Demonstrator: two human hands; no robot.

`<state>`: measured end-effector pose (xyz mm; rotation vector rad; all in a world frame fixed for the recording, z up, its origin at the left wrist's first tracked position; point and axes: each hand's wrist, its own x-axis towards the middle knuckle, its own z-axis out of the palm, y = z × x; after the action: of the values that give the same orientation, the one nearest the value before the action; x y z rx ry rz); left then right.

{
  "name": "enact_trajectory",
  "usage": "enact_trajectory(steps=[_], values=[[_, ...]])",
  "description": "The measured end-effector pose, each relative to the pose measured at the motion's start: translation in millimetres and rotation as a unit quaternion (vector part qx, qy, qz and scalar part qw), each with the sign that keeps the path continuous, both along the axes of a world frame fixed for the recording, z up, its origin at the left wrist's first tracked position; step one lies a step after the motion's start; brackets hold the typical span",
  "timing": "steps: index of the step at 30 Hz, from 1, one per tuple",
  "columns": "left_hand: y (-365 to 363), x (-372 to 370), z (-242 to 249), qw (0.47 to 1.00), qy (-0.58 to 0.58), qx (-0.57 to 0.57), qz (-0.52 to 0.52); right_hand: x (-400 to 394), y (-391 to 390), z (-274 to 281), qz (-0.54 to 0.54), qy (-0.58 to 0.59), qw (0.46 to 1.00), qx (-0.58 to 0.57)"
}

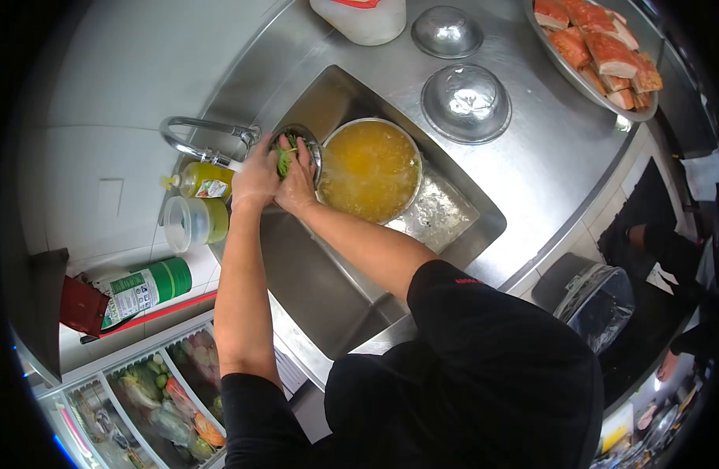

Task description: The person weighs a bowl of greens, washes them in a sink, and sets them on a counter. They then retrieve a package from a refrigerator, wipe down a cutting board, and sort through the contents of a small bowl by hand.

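Observation:
At the left side of the sink, under the faucet (211,156), my two hands are close together over a small metal bowl (316,150). Green leafy herbs (284,162) lie in the bowl, partly covered by my fingers. My right hand (298,186) reaches into the bowl, its fingers curled around the leaves. Motion smears my left hand (255,178), which is beside the bowl's left edge and touches or nearly touches the leaves; its fingers are hard to make out. Right beside the bowl stands a large round pot (371,168) of cloudy yellow liquid.
The pot stands in the steel sink (328,313). Behind the faucet are a yellow soap bottle (203,180) and a plastic tub (189,224). Two upturned metal bowls (466,102) and a tray of roasted meat slabs (602,47) occupy the counter. A bin (598,305) stands right.

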<state>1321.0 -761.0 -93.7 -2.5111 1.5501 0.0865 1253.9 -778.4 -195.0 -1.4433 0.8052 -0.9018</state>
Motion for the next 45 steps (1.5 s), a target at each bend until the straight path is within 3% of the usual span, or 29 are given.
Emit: enact_trajectory(steps=[1,5,8,11,13,15,18,21,23,24,26,29,30,31,32,35,39,42,45], values=[[2.8,0.8,-2.6,1.0,-0.001,-0.009,-0.016,-3.1,0.3,-0.1,0.006,0.015,1.0,-0.011],[39.1,-51.5,18.1,0.968,0.137,-0.127,0.17,-30.3,20.2,6.6,0.061,0.045,0.997,-0.031],[86.9,-76.5,31.6,0.901,0.259,-0.139,0.319,-41.2,68.7,5.0,0.102,-0.002,0.993,-0.052],[158.4,-82.9,35.6,0.901,0.246,-0.137,0.331,-62.6,127.7,21.5,0.149,-0.001,0.987,-0.06],[203.7,-95.4,42.3,0.868,0.3,-0.189,0.347,-67.8,174.6,22.0,0.185,-0.041,0.981,-0.039],[239.7,-112.1,53.6,0.837,0.296,-0.19,0.419,-72.5,214.1,24.2,0.267,-0.039,0.962,-0.03],[294.7,-118.7,42.0,0.829,0.295,-0.235,0.414,-77.4,253.9,24.7,0.384,-0.003,0.923,-0.01],[309.7,-134.0,46.5,0.752,0.343,-0.244,0.507,-82.3,274.1,16.9,0.438,0.023,0.895,-0.081],[335.6,-134.9,37.0,0.726,0.389,-0.286,0.49,-85.4,268.8,19.8,0.51,0.04,0.857,-0.07],[338.4,-133.0,39.8,0.723,0.384,-0.257,0.514,-85.2,270.3,20.4,0.524,0.048,0.848,-0.065],[359.7,-122.0,27.7,0.838,0.292,-0.217,0.406,-78.8,271.5,23.8,0.56,0.085,0.82,-0.078],[344.4,-123.8,34.4,0.827,0.3,-0.197,0.434,-75.5,256.8,30.4,0.621,0.105,0.775,-0.059],[324.5,-125.6,46.6,0.787,0.331,-0.193,0.484,-75.8,238.1,41.6,0.666,0.112,0.738,-0.017],[316.7,-127.1,51.7,0.742,0.358,-0.19,0.534,-74.0,240.7,38.1,0.664,0.117,0.738,-0.032],[319.7,-126.3,49.3,0.774,0.338,-0.191,0.501,-72.6,243.9,35.1,0.663,0.12,0.738,-0.047],[325.9,-123.6,44.2,0.786,0.322,-0.183,0.495,-72.3,250.0,27.8,0.651,0.114,0.747,-0.072],[299.5,-127.9,57.6,0.762,0.351,-0.173,0.517,-72.3,252.9,21.1,0.639,0.091,0.761,-0.068],[299.7,-130.0,53.2,0.772,0.342,-0.195,0.499,-71.5,262.4,14.1,0.609,0.063,0.786,-0.082],[295.1,-133.3,55.0,0.786,0.328,-0.187,0.489,-74.2,255.1,13.1,0.632,0.06,0.77,-0.059]])
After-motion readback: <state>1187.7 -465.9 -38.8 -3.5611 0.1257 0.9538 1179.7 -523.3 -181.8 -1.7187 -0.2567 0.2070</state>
